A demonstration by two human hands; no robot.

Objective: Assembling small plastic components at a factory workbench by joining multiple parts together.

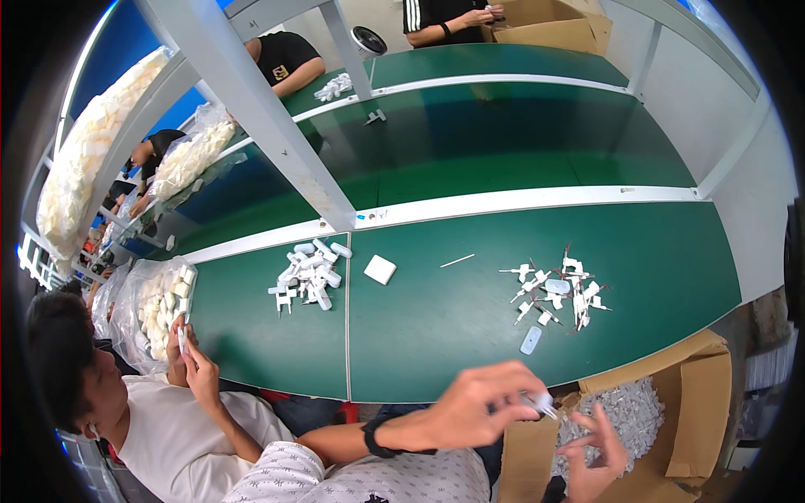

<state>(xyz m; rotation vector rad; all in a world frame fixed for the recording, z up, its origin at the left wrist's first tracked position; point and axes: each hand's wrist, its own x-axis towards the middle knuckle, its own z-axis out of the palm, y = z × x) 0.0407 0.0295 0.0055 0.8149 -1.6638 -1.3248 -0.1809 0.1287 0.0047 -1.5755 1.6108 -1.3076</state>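
Observation:
My left hand (482, 407), with a black band on its wrist, is over the table's near edge. Pinched in its fingers is a small white plug-like part (543, 402) with thin prongs pointing right; motion blurs it and the fingers cover much of it. My right hand (599, 448) is just to the right with its fingers spread, and nothing shows in it. Below it lies an open cardboard box (703, 419) full of small whitish parts (633, 411). A pale blue oval piece (530, 339) rests on the green table (436, 335) ahead of my left hand.
White parts with thin wires (579, 293) lie scattered at the right. A pile of white casings (310, 272), a white square block (380, 269) and a thin stick (457, 261) lie farther left. A co-worker (184, 411) sits at my left beside a bag of cream pieces (163, 310).

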